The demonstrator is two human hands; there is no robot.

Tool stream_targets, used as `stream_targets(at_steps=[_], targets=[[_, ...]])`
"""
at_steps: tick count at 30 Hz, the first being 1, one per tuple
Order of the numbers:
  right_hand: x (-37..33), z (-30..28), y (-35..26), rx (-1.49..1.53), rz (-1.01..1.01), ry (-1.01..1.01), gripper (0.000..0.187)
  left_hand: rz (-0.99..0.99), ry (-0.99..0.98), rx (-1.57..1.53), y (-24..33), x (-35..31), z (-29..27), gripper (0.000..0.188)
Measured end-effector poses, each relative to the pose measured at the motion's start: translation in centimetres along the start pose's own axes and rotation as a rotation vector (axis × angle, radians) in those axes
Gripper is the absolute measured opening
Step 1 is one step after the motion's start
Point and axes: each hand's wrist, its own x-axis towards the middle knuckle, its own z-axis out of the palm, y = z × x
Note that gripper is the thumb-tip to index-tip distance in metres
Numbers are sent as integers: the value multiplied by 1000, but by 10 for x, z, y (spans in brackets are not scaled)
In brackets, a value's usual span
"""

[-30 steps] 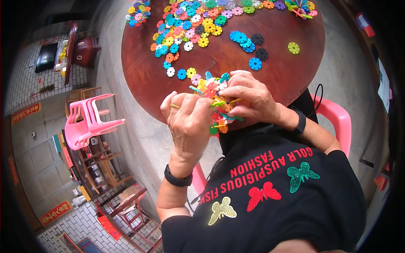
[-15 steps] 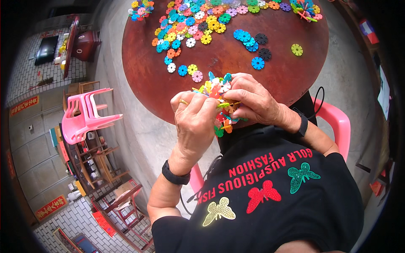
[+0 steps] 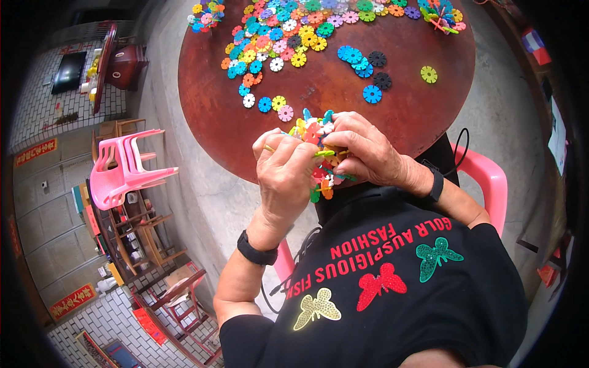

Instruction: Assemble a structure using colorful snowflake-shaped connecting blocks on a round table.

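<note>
Surface [image 3: 224, 116] is running open toward eight o'clock; by its six-o'clock edge, curled hands [image 3: 285, 168] are pinching joined discs [image 3: 313, 132].

Multicoloured disc cluster [image 3: 313, 132], reddish-brown table [image 3: 417, 119], butterfly-patterned black shirt [image 3: 408, 316]

And there across the black T-shirt [image 3: 429, 319] runs bold red lettering [image 3: 363, 241], Latin capitals in two lines, one long and one short, clear enough to read and upside down from up here! Over to the left, two red banners carry rows of characters, the upper one [image 3: 36, 152] small and slanting, the lower one [image 3: 72, 300] tilted too, while any marks on the red sheet [image 3: 149, 325] beside it are too small to make out.
</note>
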Motion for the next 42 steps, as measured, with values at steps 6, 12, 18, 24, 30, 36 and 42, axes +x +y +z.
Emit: stream_targets(at_steps=[6, 12, 18, 24, 30, 36, 42], targets=[[2, -6, 1, -93, -12, -51, 39, 11, -144, 104, 4, 5, -15, 13], [1, -8, 1, -117, 34, -73, 39, -175, -62, 29, 16, -14, -11, 25], [-1, -7, -7, -210, 107, -52, 40, -398, -32, -203, 21, -27, -12, 36], [4, -4, -20, -215, 175, -28, 38, -349, 62, -213, 21, -31, -5, 42], [5, -15, -37, -308, 38, 84, 36, -351, 107, -166, 20, -28, -2, 41], [6, -7, -45, -452, 13, -78, 28, -321, 128, -224, 14, -29, -5, 32], [6, -8, -42, -414, 54, -62, 23, -236, 199, -269, 6, -39, -19, 18]])
